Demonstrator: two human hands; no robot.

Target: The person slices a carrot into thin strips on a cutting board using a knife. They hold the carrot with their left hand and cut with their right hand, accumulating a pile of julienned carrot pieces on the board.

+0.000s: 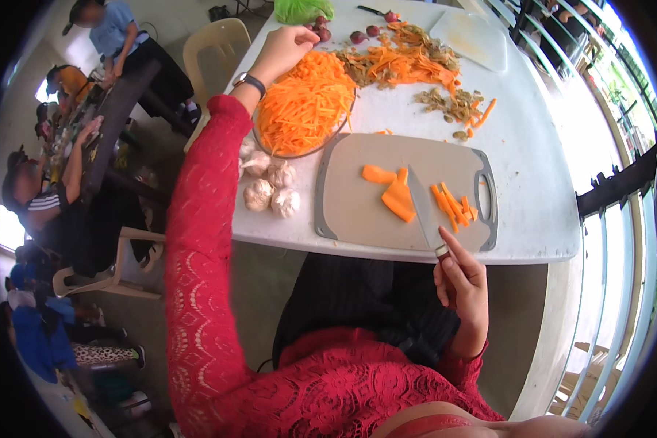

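Observation:
My right hand (462, 279) grips the handle of a kitchen knife (420, 205), whose blade lies over a grey-rimmed cutting board (356, 219). Left of the blade are flat carrot pieces (398, 201); cut carrot sticks (450, 205) lie to its right. My left arm reaches past a heaped plate of carrot strips (306, 104). At the far edge of that heap, my left hand (287, 49) is bent with its fingertips near some red onions (323, 33). Whether anything is between those fingers cannot be seen.
Garlic bulbs (268, 186) sit left of the board. Farther back are carrot and brown peelings (410, 63), a white cutting board (471, 41), a black-handled knife (370, 10) and a green plastic bag (304, 10). Several people work around another table at left. Window louvres (607, 306) border the right.

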